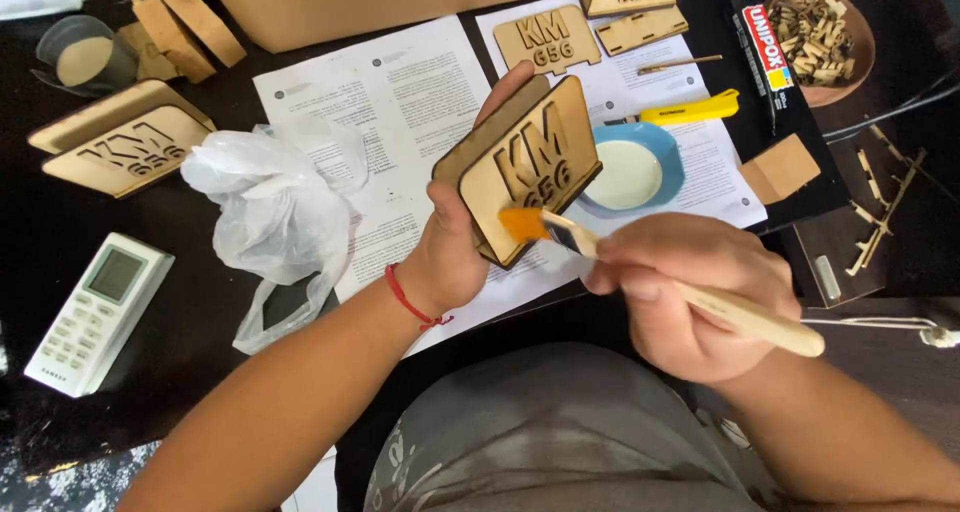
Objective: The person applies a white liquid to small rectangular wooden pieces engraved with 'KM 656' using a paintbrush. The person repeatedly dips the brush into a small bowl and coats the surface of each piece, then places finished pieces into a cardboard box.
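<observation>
My left hand grips a small wooden stand with raised cut-out letters and numbers on its face, holding it tilted above the table. My right hand holds a paintbrush with a pale wooden handle. Its orange bristles touch the lower left corner of the stand. Behind the stand sits a blue bowl of white liquid.
Printed paper sheets cover the dark table. A crumpled plastic bag, a white remote control, more wooden stands, a yellow utility knife, a bowl of wood bits and a cardboard box lie around.
</observation>
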